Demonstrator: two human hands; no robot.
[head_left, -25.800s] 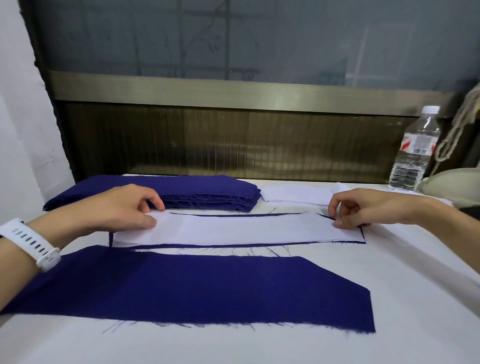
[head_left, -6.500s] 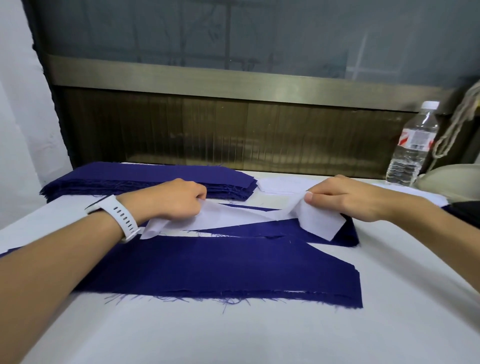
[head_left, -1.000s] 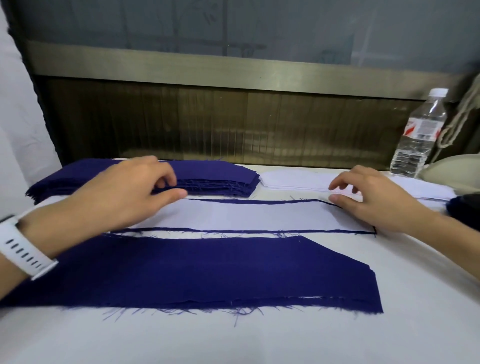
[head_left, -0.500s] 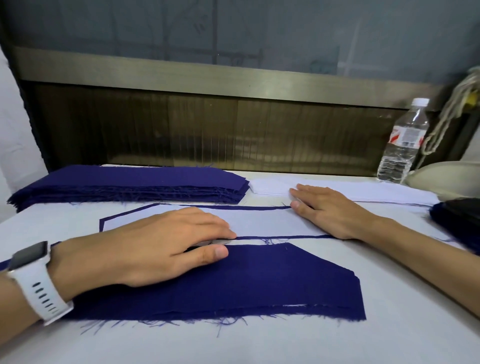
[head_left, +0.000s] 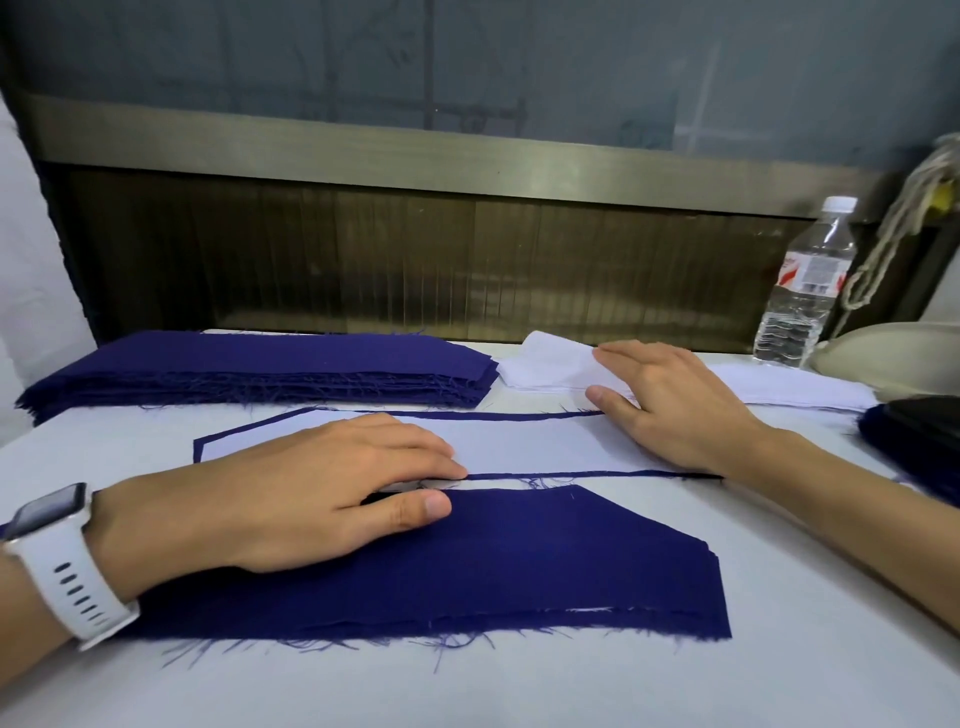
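Observation:
A long white interfacing strip (head_left: 524, 441) lies flat on a navy fabric piece whose edge shows as a thin dark border around it. My left hand (head_left: 311, 488) rests flat on the strip's near left part, thumb on the navy fabric piece (head_left: 519, 566) lying nearer to me. My right hand (head_left: 670, 400) reaches past the strip's right end and pinches the top sheet of a white interfacing pile (head_left: 550, 364), whose left end curls up off the pile.
A stack of navy fabric pieces (head_left: 260, 369) lies at the back left of the white table (head_left: 519, 686). A water bottle (head_left: 805, 286) stands at the back right beside a cream object (head_left: 893, 353). More dark fabric (head_left: 914, 441) sits at the right edge. A wall panel runs behind.
My right hand has moved from the strip's right end back to the white pile and lifted its top sheet. My left hand stays pressed on the strip.

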